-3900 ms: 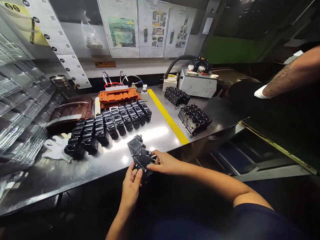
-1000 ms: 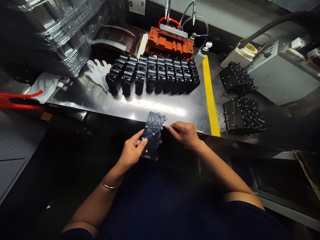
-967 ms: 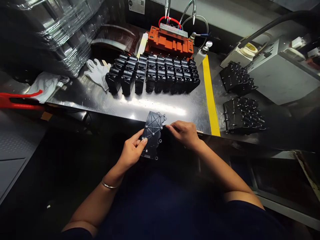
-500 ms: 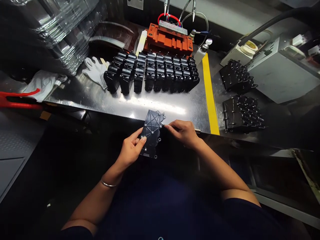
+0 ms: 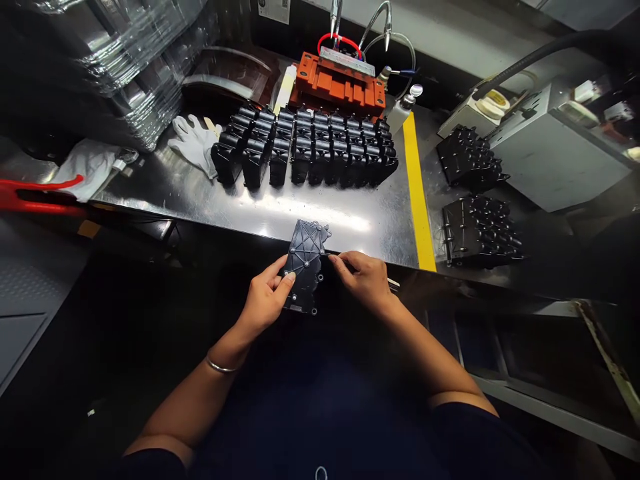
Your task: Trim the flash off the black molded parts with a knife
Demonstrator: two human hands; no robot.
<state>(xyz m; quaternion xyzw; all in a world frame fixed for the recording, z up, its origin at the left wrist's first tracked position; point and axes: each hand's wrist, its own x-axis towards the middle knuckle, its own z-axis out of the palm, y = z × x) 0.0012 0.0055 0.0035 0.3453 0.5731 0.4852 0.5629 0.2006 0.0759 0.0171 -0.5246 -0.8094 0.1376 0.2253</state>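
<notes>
My left hand grips a black ribbed plastic cover by its left edge, thumb on its face. The cover is tilted upright near the bench's front edge, with star-shaped ribs and small round bosses towards me. My right hand is closed in a pinch around a slim tool. Its pale rear end sticks out behind the hand, and its thin dark tip touches or nearly touches the cover's right edge. Fingers hide most of the tool, so its exact kind does not show.
On the metal bench stand rows of black plastic parts, an orange fixture behind them. White gloves lie left. Right of a yellow strip are more black parts and a grey box.
The right hand and tool tip have shifted slightly down along the cover's right edge, and more of the tool's rear end shows. The left hand keeps its hold; the view has moved slightly.
</notes>
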